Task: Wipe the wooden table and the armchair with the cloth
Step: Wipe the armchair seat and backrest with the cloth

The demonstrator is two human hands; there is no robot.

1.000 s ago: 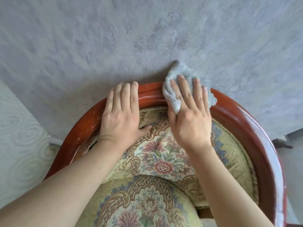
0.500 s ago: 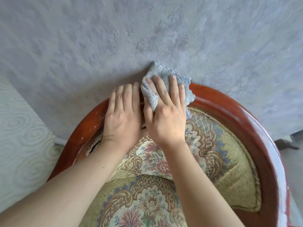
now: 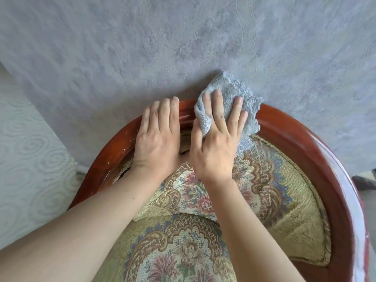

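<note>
I look down on the armchair: a curved, glossy red-brown wooden top rail (image 3: 301, 135) around a floral-patterned backrest (image 3: 264, 176) and seat cushion (image 3: 179, 251). A grey-blue fluffy cloth (image 3: 242, 98) lies over the top of the rail. My right hand (image 3: 215, 143) presses flat on the cloth with fingers spread. Just to its left, my left hand (image 3: 158, 135) rests flat on the rail and backrest, holding nothing. The wooden table is not in view.
A grey textured wall (image 3: 183, 41) stands right behind the chair's rail. A paler wall with a swirl pattern (image 3: 26, 151) fills the left. The rail's left part (image 3: 114, 147) shows whitish specks. Something dark (image 3: 366, 180) sits at the right edge.
My right hand slid the cloth left along the rail until it met my left hand, then shifted it slightly back to the right. My left hand has stayed on the rail.
</note>
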